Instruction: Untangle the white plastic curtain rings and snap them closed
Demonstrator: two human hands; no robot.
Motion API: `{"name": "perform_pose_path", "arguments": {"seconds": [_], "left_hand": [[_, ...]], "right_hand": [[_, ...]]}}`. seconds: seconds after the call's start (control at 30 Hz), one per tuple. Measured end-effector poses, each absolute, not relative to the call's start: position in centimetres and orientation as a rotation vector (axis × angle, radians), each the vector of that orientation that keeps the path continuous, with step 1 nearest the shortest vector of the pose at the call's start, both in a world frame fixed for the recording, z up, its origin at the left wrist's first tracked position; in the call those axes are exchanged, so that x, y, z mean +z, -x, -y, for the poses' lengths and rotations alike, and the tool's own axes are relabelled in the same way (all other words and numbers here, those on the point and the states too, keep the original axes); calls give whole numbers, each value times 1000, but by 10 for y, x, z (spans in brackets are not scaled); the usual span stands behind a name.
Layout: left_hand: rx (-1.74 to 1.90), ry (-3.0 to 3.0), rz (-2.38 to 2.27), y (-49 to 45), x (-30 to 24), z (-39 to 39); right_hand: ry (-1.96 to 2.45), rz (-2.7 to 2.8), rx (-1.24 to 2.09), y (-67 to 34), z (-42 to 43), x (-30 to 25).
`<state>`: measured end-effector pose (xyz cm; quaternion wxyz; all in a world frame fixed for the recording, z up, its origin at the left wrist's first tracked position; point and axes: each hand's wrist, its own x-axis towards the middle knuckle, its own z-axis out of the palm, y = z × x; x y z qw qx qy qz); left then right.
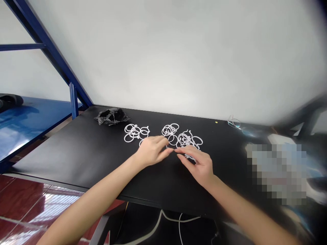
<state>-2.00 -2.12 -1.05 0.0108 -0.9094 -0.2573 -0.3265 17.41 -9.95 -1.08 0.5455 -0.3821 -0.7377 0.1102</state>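
Left hand (154, 149): your grip pinches a white piece (167, 147)
Right hand (200, 163): grip unclear
White rings (184, 139): three heaps lie loose

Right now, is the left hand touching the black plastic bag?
Apart: the head view shows black tabletop and white rings between the left hand and the bag.

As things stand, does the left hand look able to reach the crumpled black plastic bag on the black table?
Probably yes: between the left hand and the bag lie only thin white plastic rings, which it could pass over. The hand seems busy, though, with a small white piece.
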Motion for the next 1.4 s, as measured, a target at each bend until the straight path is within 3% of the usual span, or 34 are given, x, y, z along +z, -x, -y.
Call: {"name": "perform_pose_path", "arguments": {"seconds": [0.17,0.33,0.63,0.9,1.2,1.4], "left_hand": [[-828,2608,1344,44,-6,-11],[-609,2678,1427,60,-9,-26],[-528,2659,1406,59,-9,-23],[-545,2601,1479,56,-6,-19],[-985,2694,1169,40,-4,-5],[-984,3054,825,17,-8,20]], "right_hand": [[1088,1730,150,-202,90,-9],[1176,1744,128,-216,86,-5],[1562,1946,871,-243,83,3],[1726,1970,940,-246,81,2],[1676,1887,923,-241,84,3],[1547,1723,1094,-234,85,6]]}}
